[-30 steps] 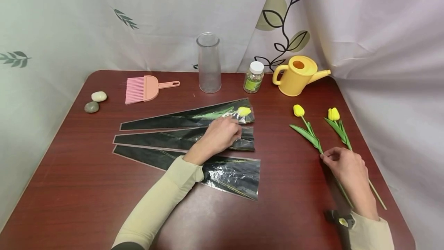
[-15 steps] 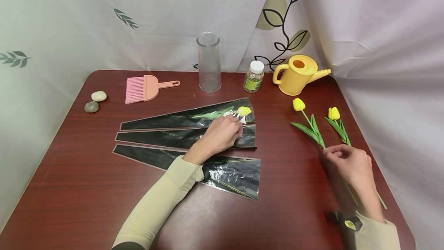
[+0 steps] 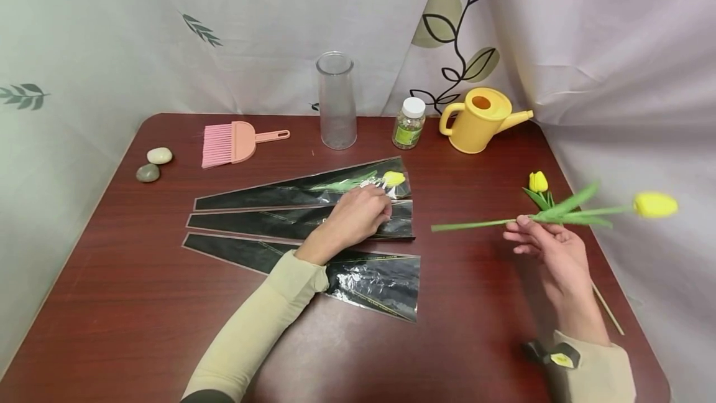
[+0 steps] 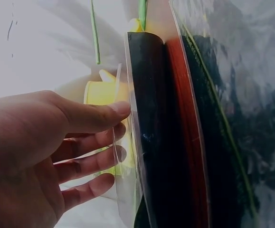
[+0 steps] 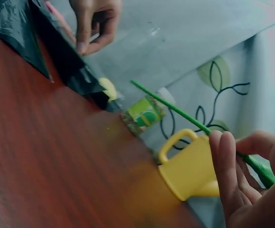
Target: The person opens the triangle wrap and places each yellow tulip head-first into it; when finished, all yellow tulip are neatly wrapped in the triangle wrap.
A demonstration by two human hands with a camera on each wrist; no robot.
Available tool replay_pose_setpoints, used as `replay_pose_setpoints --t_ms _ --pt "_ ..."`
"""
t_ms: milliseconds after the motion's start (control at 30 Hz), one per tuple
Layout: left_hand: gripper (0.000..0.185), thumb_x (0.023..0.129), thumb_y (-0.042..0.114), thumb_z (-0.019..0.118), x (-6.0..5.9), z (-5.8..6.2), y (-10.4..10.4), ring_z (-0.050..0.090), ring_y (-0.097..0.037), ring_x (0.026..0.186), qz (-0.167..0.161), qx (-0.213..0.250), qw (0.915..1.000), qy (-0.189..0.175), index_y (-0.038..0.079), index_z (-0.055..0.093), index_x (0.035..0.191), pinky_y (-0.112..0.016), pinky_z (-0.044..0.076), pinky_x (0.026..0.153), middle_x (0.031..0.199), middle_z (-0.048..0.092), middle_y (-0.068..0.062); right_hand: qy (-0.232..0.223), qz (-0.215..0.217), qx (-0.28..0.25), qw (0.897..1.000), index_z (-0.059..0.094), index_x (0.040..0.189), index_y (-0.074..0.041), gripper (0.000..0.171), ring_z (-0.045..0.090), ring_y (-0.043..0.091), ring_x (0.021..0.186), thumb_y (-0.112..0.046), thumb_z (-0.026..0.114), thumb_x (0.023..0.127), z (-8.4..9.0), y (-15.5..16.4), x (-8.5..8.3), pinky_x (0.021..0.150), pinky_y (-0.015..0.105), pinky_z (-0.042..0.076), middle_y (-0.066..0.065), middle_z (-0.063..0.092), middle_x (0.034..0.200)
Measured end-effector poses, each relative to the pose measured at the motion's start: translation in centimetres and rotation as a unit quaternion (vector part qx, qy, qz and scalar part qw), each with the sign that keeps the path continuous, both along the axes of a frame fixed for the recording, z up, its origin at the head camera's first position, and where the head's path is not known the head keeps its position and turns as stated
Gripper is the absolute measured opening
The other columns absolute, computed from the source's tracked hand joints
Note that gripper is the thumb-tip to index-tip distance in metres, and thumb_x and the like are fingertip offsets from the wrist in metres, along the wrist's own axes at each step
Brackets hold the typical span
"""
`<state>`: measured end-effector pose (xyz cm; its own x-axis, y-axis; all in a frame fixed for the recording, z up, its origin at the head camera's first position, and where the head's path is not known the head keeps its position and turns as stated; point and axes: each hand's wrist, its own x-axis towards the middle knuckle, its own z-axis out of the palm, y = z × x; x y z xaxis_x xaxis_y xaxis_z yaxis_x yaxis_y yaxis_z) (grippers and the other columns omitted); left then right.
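My left hand lies over the middle black-and-clear flower sleeve. In the left wrist view, thumb and fingers pinch the clear film at its mouth, which stands lifted. Behind it lies another sleeve with a yellow tulip inside; a third sleeve lies nearer the front. At the right, my right hand pinches the stem of a yellow tulip held above the table, bloom pointing right and stem end pointing left. Beneath it lies another yellow tulip, partly hidden by the hand.
Along the back stand a clear vase, a white-capped jar and a yellow watering can. A pink brush and two stones lie at the back left. Curtains hang round the table.
My right hand has lifted the tulip off the table and turned it from bloom-away to sideways, bloom now at the right. The left hand stays put; the middle sleeve has shifted slightly right.
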<state>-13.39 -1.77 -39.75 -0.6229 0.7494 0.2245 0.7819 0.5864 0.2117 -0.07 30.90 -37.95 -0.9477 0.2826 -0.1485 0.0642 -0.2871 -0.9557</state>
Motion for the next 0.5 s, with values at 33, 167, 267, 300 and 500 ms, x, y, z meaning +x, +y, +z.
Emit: replay_pose_setpoints --t_ms 33,167,267,300,500 --pt "0.007 0.087 0.018 0.073 0.0 0.0 0.0 0.06 -0.014 0.088 0.0 0.003 1.0 0.0 0.019 0.068 0.082 -0.033 0.048 0.08 0.086 0.062 0.007 0.0 -0.009 -0.002 1.0 0.072 0.103 0.001 0.013 0.073 0.021 0.078 -0.004 0.067 0.092 -0.3 -0.2 -0.1 0.058 0.026 0.055 0.012 0.074 0.091" --pt "0.007 0.088 0.019 0.073 -0.1 0.0 -0.1 0.06 -0.014 0.089 -0.003 0.009 0.9999 0.002 0.018 0.068 0.084 -0.033 0.048 0.081 0.086 0.063 0.007 -0.026 -0.037 0.005 0.999 0.074 0.103 0.0 0.017 0.072 0.019 0.075 -0.009 0.072 0.089 -1.4 -1.1 -0.7 0.058 0.026 0.055 0.01 0.074 0.089" --pt "0.006 0.088 0.02 0.074 -0.2 0.1 -0.2 0.06 -0.015 0.089 -0.005 0.013 0.9999 0.005 0.017 0.069 0.085 -0.032 0.048 0.082 0.087 0.063 0.006 -0.057 -0.036 0.002 0.998 0.076 0.099 0.0 0.015 0.072 0.017 0.069 -0.01 0.074 0.087 -2.2 -2.0 -1.3 0.056 0.026 0.055 0.009 0.074 0.083" --pt "0.005 0.088 0.02 0.074 -0.2 0.1 -0.2 0.06 -0.015 0.089 -0.004 0.013 0.9999 0.006 0.017 0.07 0.086 -0.032 0.048 0.082 0.087 0.064 0.006 -0.069 -0.035 -0.004 0.997 0.076 0.097 -0.001 0.015 0.071 0.017 0.067 -0.011 0.075 0.087 -2.4 -2.4 -1.5 0.056 0.026 0.055 0.008 0.074 0.082" --pt "0.004 0.088 0.019 0.074 -0.3 0.3 -0.4 0.059 -0.016 0.089 0.0 0.019 0.9998 0.012 0.017 0.07 0.086 -0.032 0.048 0.082 0.087 0.064 0.007 -0.115 -0.043 -0.035 0.992 0.076 0.093 0.0 0.018 0.069 0.015 0.062 -0.016 0.078 0.084 -3.0 -3.6 -2.7 0.056 0.025 0.054 0.007 0.073 0.077"
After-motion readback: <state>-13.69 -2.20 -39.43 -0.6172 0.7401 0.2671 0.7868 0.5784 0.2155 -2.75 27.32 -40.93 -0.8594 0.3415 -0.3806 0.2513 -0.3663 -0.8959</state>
